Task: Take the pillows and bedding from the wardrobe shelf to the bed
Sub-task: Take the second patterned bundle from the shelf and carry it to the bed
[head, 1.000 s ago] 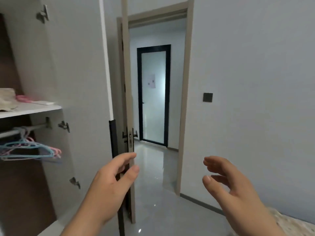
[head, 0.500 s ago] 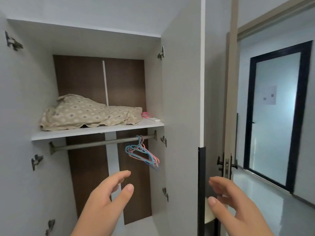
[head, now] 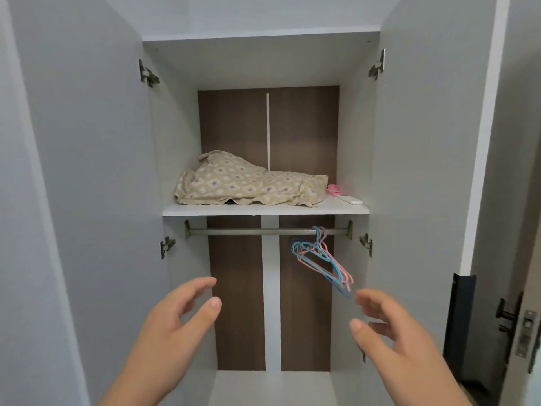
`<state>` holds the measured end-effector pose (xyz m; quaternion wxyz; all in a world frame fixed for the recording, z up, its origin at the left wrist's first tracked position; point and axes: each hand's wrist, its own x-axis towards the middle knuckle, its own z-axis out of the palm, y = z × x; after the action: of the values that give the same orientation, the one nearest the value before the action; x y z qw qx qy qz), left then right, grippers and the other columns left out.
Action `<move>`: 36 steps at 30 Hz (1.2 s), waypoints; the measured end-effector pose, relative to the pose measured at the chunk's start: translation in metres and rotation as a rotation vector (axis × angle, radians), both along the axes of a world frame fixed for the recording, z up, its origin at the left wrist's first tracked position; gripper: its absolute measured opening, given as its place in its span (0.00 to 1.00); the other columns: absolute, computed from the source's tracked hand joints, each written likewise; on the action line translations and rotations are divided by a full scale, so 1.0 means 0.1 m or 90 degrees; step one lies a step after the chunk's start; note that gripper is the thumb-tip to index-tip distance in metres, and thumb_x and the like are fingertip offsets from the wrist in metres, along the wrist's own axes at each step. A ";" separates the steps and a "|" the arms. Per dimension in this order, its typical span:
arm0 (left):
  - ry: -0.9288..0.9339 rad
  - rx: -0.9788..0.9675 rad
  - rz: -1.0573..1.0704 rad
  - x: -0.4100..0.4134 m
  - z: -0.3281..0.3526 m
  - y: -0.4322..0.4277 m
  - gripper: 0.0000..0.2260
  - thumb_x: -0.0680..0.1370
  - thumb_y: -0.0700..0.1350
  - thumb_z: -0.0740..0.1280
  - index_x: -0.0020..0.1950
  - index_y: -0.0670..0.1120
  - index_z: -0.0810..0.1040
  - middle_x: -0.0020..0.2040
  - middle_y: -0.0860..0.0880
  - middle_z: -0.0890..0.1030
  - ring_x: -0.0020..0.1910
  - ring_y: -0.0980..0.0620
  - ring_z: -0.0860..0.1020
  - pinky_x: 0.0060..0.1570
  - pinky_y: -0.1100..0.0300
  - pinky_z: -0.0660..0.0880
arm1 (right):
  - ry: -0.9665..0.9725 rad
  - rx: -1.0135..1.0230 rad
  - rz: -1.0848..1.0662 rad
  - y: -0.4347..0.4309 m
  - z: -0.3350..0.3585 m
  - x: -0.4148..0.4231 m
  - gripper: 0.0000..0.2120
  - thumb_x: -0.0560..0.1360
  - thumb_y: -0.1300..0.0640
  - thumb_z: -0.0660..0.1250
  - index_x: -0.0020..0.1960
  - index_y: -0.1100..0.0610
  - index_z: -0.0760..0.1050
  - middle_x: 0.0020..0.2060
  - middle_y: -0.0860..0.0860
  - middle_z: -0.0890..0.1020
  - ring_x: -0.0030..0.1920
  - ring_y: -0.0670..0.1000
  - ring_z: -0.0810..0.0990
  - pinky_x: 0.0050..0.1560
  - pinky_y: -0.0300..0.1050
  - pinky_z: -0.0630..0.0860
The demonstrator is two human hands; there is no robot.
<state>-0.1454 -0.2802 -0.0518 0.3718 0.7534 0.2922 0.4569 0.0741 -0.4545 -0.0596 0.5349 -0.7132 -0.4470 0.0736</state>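
A crumpled beige bedding bundle (head: 248, 184) with a diamond pattern lies on the white wardrobe shelf (head: 265, 210), filling most of its width. Whether pillows lie under the cloth cannot be told. My left hand (head: 172, 326) is raised below the shelf, left of centre, fingers relaxed and empty. My right hand (head: 389, 329) is raised at the same height on the right, fingers loosely spread and empty. Both hands are well below the bedding and touch nothing.
Both wardrobe doors (head: 87, 186) stand wide open to either side. A rail (head: 263, 231) under the shelf carries blue and pink hangers (head: 325, 259). A pink item (head: 333, 189) and a white remote (head: 349, 199) lie at the shelf's right end. A room door edge (head: 524, 332) is at the far right.
My view has swung left from the doorway to face the open wardrobe squarely. Both hands stay raised and empty, now centred in front of the wardrobe opening.
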 end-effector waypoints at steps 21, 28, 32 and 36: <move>-0.040 0.057 -0.002 1.13 0.42 2.51 0.15 0.75 0.55 0.68 0.61 0.57 0.77 0.62 0.54 0.78 0.61 0.54 0.75 0.56 0.58 0.68 | -0.184 0.020 -0.081 2.46 0.51 0.81 0.19 0.75 0.46 0.66 0.66 0.44 0.71 0.61 0.39 0.76 0.62 0.40 0.73 0.60 0.39 0.69; -0.022 0.119 0.043 1.76 0.89 3.33 0.17 0.77 0.55 0.64 0.64 0.55 0.76 0.64 0.56 0.77 0.64 0.55 0.73 0.63 0.53 0.69 | -0.233 0.045 -0.136 3.31 0.92 1.43 0.21 0.75 0.44 0.64 0.67 0.45 0.70 0.62 0.43 0.76 0.62 0.46 0.74 0.62 0.48 0.72; -0.005 0.142 0.086 2.18 1.22 3.87 0.21 0.76 0.58 0.63 0.67 0.53 0.74 0.66 0.54 0.76 0.66 0.53 0.72 0.66 0.48 0.69 | -0.229 0.023 -0.174 3.86 1.18 1.98 0.25 0.74 0.40 0.62 0.68 0.48 0.68 0.65 0.49 0.75 0.64 0.51 0.74 0.61 0.51 0.72; 0.034 0.143 0.148 2.60 1.49 4.39 0.23 0.76 0.57 0.63 0.69 0.51 0.72 0.68 0.50 0.74 0.66 0.49 0.72 0.65 0.47 0.69 | -0.214 -0.021 -0.186 4.45 1.39 2.50 0.28 0.73 0.38 0.61 0.69 0.50 0.67 0.66 0.54 0.74 0.64 0.56 0.73 0.60 0.54 0.71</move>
<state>0.1141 0.1589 0.0971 0.2219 0.7632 0.3349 0.5062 0.3240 -0.0091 0.0797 0.4463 -0.7812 -0.4206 -0.1170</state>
